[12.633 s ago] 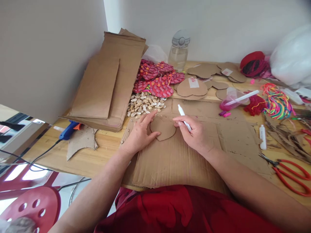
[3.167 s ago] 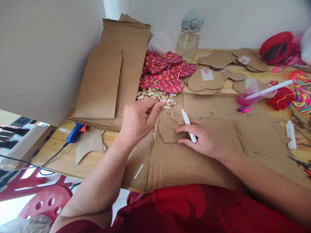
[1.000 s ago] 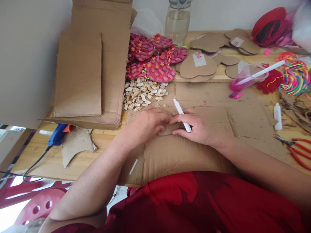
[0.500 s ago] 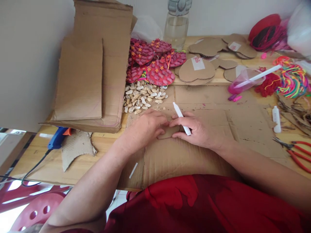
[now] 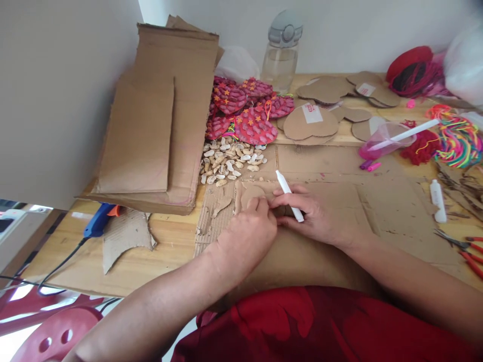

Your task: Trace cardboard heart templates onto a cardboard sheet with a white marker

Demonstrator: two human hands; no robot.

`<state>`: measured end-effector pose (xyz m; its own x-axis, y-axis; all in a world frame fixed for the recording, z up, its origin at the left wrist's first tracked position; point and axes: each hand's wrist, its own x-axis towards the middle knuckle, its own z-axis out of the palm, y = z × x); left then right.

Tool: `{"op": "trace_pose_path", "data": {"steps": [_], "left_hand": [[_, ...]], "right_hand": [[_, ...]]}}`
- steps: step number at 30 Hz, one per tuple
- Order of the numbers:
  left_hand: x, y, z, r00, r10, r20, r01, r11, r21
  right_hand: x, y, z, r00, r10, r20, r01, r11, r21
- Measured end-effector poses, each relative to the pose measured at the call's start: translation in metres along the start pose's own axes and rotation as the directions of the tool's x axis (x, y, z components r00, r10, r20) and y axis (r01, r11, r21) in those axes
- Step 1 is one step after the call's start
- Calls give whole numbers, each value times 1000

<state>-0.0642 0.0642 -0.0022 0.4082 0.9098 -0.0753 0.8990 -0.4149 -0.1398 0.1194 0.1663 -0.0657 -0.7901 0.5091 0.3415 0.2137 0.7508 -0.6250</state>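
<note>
In the middle of the worktop, my right hand (image 5: pixel 313 213) is closed around a slim white tube (image 5: pixel 290 196) that slants up to the left. Its fingertips also meet a small brown cardboard cutout (image 5: pixel 252 195). My left hand (image 5: pixel 252 226) lies over the cutout from the left, its fingers bent and pressed together at the piece's edge. Most of the cutout is hidden beneath my fingers, and its full outline cannot be made out. Under both hands lies a flat cardboard sheet (image 5: pixel 324 168). Just beyond my left hand are loose peanut shells (image 5: pixel 230 161).
Cardboard sheets (image 5: pixel 151 136) lean at the left, above a blue glue gun (image 5: pixel 98 221). Decorated red hearts (image 5: pixel 256 123), a water bottle (image 5: pixel 279 65) and cardboard hearts (image 5: pixel 311 125) stand behind. At right are a pink cup (image 5: pixel 377 143), colourful cords (image 5: pixel 458 141), another white tube (image 5: pixel 437 201) and red-handled pliers (image 5: pixel 468 251).
My left hand has shifted toward the right and nearer to me, closing in beside the right hand and baring the cutout's far edge. The camera view has tilted slightly.
</note>
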Motion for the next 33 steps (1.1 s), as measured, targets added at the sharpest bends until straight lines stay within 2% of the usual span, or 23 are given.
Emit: {"op": "trace_pose_path", "data": {"steps": [5, 9, 12, 15, 19, 26, 33], "left_hand": [[3, -5, 3, 999, 16, -43, -14, 999, 45], [4, -9, 3, 997, 52, -53, -51, 998, 22], [5, -10, 4, 997, 65, -39, -64, 998, 25], [5, -9, 5, 996, 73, -49, -71, 997, 44], [3, -7, 3, 996, 50, -78, -43, 995, 90], [1, -8, 3, 996, 59, -70, -52, 994, 96], [-1, 3, 11, 983, 66, -169, -33, 981, 190]], "right_hand": [[1, -5, -2, 1000, 28, 9, -29, 999, 15], [4, -12, -7, 991, 114, -66, -99, 976, 193], [5, -14, -11, 954, 250, -168, -186, 928, 323], [5, -14, -15, 893, 364, -264, -242, 885, 399], [6, -15, -21, 855, 389, -344, -244, 886, 394], [7, -19, -22, 856, 411, -312, -279, 877, 391], [10, -19, -23, 846, 437, -305, -320, 874, 365]]}}
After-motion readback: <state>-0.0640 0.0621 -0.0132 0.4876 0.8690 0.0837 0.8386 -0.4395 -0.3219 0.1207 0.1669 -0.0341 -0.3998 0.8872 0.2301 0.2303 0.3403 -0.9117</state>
